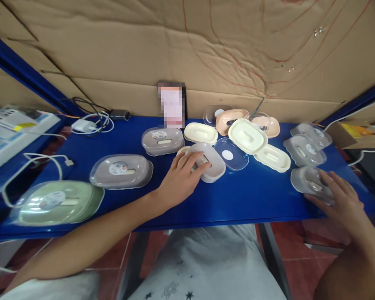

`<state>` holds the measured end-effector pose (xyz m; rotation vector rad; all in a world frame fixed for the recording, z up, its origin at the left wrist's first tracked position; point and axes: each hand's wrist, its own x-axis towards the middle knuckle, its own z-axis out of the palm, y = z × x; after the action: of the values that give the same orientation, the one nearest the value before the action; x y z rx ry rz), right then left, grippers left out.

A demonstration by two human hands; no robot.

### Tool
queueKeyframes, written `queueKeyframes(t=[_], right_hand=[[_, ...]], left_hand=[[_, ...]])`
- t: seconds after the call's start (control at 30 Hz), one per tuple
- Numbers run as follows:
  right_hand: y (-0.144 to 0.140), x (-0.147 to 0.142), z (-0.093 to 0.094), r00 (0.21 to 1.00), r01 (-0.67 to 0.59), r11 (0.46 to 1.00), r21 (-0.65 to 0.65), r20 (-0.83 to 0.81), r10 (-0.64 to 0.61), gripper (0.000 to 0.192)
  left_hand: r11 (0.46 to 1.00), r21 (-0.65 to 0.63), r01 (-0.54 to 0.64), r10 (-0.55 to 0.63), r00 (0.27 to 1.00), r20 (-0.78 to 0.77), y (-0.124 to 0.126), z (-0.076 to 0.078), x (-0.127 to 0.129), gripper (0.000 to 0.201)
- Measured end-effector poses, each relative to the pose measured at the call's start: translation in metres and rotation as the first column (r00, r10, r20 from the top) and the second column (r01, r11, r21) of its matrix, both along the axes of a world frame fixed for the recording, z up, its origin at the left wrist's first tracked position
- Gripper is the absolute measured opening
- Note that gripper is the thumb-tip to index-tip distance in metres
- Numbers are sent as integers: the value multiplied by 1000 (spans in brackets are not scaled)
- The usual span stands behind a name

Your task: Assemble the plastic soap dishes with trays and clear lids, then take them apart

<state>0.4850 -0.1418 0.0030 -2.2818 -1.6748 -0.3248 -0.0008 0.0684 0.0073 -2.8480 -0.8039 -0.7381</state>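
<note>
Green dish (71, 208): under a clear lid with a round label, near the front left corner of the worktop (262, 200).
White cable (56, 163): looped across the left edge, behind the green dish.
White plug (83, 125): among black and white leads at the back left corner.
Near grey dish (128, 179): lidded, right of the green dish.
Far grey dish (167, 146): lidded, closer to the back edge.
Screen (171, 104): propped at the back edge against cardboard (112, 50), with a pixelated display.
Left hand (186, 170): over the middle, with bent fingers and thumb touching the open grey dish; cannot tell whether gripping.
Open grey dish (215, 166): lidless, mid-worktop, partly covered by fingers.
Loose clear lid (227, 155): just right of the open grey dish.
Peach trays (231, 117): towards the back edge, behind cream trays (248, 136).
Paired grey dishes (303, 151): lidded, at the back right corner.
Held grey dish (304, 181): lidded, near the front right corner.
Right hand (343, 192): grasping the held grey dish around its right end, slightly blurred.
</note>
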Motion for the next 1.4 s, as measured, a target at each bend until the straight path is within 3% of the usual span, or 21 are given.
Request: queueKeyframes(t=[0.1,0.23,0.4,0.5,0.63,0.77,0.9,1.0,1.1,1.17,1.3,1.4], right_hand=[[-3,-21,0,987,-154,987,43,53,151,70],[20,-89,12,953,-298,954,33,57,296,67],[50,-177,15,875,-461,881,105,-110,471,50],[62,-209,14,821,-546,829,118,-122,558,52],[69,-213,20,760,-636,772,22,-155,631,66],[81,-197,31,729,-636,761,130,-224,647,54],[120,-184,34,732,-643,731,227,-96,674,52],[151,-178,31,760,-643,748,165,8,650,48],[153,-180,34,780,-623,768,147,47,624,43],[138,-189,38,713,-694,708,131,-19,701,41],[104,-215,39,507,-857,515,-23,-220,833,51],[96,-224,34,494,-864,504,-16,-228,839,48]], left_hand=[[996,-65,59,-61,998,-19,-1,2,-1,49],[975,-127,185,-193,979,-58,-7,4,0,50],[919,-69,389,-393,918,-55,-20,4,2,40],[896,-28,443,-444,895,-44,-26,-1,3,36],[891,47,451,-450,893,-26,-29,-7,4,33],[902,112,418,-418,908,-20,-30,-8,3,37],[904,122,410,-406,912,-56,-29,-7,4,37],[891,92,444,-436,895,-94,-27,-7,6,37],[890,63,451,-444,890,-107,-27,-4,6,36],[895,62,441,-432,894,-122,-27,-2,5,33],[895,94,436,-425,898,-116,-26,0,5,22],[904,123,410,-403,912,-77,-25,-1,5,19]])
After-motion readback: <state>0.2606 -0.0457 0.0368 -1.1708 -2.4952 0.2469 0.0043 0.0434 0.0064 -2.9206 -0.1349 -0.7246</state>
